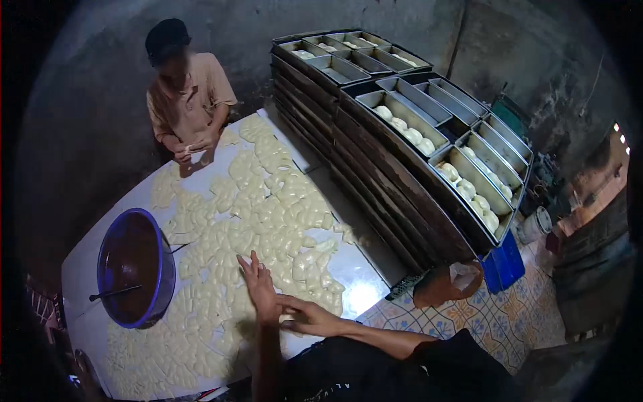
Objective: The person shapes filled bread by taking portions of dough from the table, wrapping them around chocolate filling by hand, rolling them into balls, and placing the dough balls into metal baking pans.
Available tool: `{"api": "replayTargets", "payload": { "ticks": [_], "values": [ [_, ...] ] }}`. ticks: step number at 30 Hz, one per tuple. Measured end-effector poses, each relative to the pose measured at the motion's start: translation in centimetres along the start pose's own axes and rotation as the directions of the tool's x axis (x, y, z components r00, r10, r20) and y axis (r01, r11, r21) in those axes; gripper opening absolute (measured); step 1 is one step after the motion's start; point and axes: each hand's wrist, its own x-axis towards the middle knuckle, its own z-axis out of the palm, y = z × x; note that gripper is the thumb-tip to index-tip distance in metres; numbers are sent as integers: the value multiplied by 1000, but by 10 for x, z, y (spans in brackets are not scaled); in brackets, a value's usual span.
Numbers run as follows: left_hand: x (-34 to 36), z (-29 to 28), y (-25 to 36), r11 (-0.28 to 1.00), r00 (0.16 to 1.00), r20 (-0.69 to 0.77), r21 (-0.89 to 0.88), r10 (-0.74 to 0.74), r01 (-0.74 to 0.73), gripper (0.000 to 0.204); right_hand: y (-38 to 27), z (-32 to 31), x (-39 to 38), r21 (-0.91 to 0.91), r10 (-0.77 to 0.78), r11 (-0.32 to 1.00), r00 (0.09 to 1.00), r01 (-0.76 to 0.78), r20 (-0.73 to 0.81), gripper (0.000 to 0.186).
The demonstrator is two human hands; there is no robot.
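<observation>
Flat pale dough pieces (268,208) lie in several rows over the white table (365,295). My left hand (258,285) is stretched out flat over the nearest pieces, fingers apart and pointing away from me. My right hand (305,321) comes in from the right and lies against the heel of the left hand, its fingers curled around a small pale dough piece (288,317). A blue bowl (164,281) of dark brown filling with a spoon handle (114,293) in it stands to the left of my hands.
Across the table a person in a tan shirt (191,94) works a dough piece with both hands. Stacked dark loaf tins (402,174), some holding dough balls, line the right side. A blue crate (506,264), a white bucket (536,224) and a patterned tile floor (482,321) lie beyond.
</observation>
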Motion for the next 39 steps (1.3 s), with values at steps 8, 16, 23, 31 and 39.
{"api": "replayTargets", "payload": {
  "ticks": [8, 16, 23, 31, 39],
  "values": [
    [-17, -45, -20, 848, 960, 112, -452, -255, 278, 18, 26, -150, -29, -783, -623, 343, 499, -518, -603, 19],
    [-51, -24, -11, 971, 971, 134, -109, -196, 211, 21, 68, -195, -7, -459, -336, 716, 316, -526, -887, 20],
    [-60, -10, 30, 983, 979, 173, 164, -108, 79, 24, -11, -46, 6, -431, -172, 902, 898, -21, -404, 26],
    [-74, -34, 23, 958, 995, -81, 283, 63, -38, 10, -15, -6, 55, -495, -259, 866, 911, 71, -322, 37],
    [-62, -89, 23, 94, 875, 484, -871, 8, 482, 65, 24, 21, 91, 2, -13, 1000, 1000, 13, 27, 72]
  ]
}}
